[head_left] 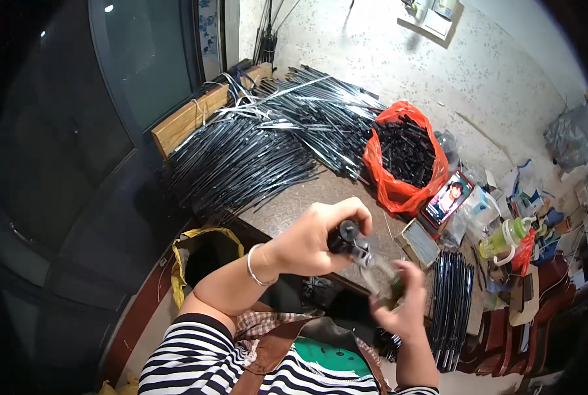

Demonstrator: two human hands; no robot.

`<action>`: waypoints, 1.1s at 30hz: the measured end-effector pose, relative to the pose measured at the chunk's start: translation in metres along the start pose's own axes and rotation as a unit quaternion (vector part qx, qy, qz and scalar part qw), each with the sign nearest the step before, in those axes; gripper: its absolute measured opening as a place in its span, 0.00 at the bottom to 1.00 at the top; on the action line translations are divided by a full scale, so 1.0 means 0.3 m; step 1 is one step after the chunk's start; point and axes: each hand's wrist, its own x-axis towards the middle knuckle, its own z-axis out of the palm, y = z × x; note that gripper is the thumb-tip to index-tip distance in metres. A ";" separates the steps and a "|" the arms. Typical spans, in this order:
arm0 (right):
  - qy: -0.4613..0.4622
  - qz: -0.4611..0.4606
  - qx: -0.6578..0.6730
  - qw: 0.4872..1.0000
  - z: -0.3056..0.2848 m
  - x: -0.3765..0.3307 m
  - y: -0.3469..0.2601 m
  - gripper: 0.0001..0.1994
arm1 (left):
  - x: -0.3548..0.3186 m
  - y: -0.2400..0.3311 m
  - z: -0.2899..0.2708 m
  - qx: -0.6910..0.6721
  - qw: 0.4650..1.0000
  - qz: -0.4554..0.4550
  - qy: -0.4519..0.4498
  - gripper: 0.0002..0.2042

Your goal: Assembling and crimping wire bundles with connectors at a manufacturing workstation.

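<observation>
My left hand (314, 240) is closed around a short black cylindrical part (348, 232) with a round end facing up. A greyish, metallic-looking piece (362, 255) juts from it toward my other hand. Opposite it, the fingers of my right hand (404, 306) curl around a pale, see-through-looking object (381, 280), too smeared by motion to name. Both hands are held close together above the front edge of the brown table (287, 210).
Long thin dark rods (241, 161) lie in big heaps against a wooden board (202, 117). A red plastic bag (381, 181) holds small black tubes (406, 151). Rightward are a phone (448, 199), a small box (418, 243), a green-lidded bottle (505, 238) and bundled black rods (451, 309). A yellow-rimmed bag (177, 266) hangs below left.
</observation>
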 end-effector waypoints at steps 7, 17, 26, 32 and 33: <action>-0.224 0.175 0.306 0.909 0.070 -0.104 -0.021 0.12 | -0.001 0.003 0.020 -0.149 0.987 -0.050 0.017 0.18; -0.310 0.232 0.479 0.787 0.051 -0.076 -0.017 0.13 | -0.010 0.011 0.054 -0.059 0.991 -0.060 0.104 0.14; -0.067 0.119 0.181 0.974 0.085 -0.059 -0.053 0.04 | -0.015 0.023 0.078 -0.087 0.979 -0.026 0.183 0.17; -0.084 0.178 0.158 0.968 0.053 -0.078 -0.085 0.06 | -0.023 0.018 0.102 -0.072 0.986 -0.028 0.151 0.16; -0.106 0.199 0.170 0.959 0.033 -0.085 -0.060 0.06 | -0.019 0.022 0.102 -0.055 0.986 -0.021 0.156 0.16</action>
